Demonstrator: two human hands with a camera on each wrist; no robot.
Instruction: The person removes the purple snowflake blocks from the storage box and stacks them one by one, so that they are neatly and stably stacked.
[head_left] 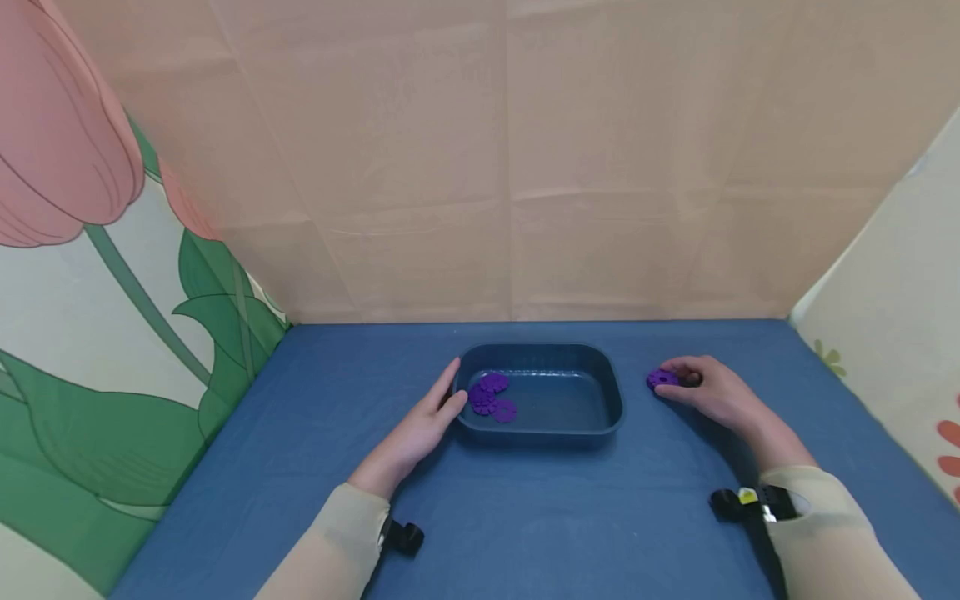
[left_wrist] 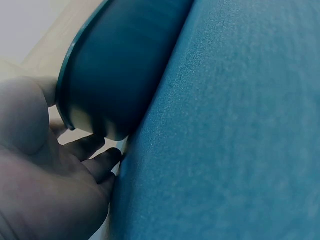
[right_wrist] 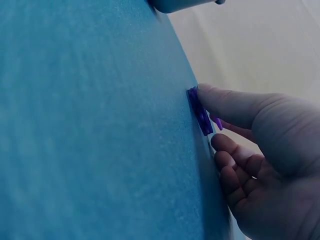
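A dark blue rectangular tub [head_left: 551, 432] stands on the blue table. My left hand [head_left: 415, 431] grips its left end, with the thumb at the rim and the fingers along the outer wall in the left wrist view. Several flat purple discs with notched edges [head_left: 505, 411] lie inside the tub at its left end. To the right of the tub, my right hand [head_left: 712, 389] pinches purple notched discs [head_left: 662, 379] between thumb and fingers, close over the table. From the right wrist the discs [right_wrist: 200, 111] appear edge-on, partly covered by the thumb.
The blue cloth-covered table [head_left: 525, 517] extends around the tub. Behind it hangs a beige cloth [head_left: 510, 167]. A flower-printed panel [head_left: 112, 333] borders the left side, and a pale printed panel [head_left: 907, 333] the right.
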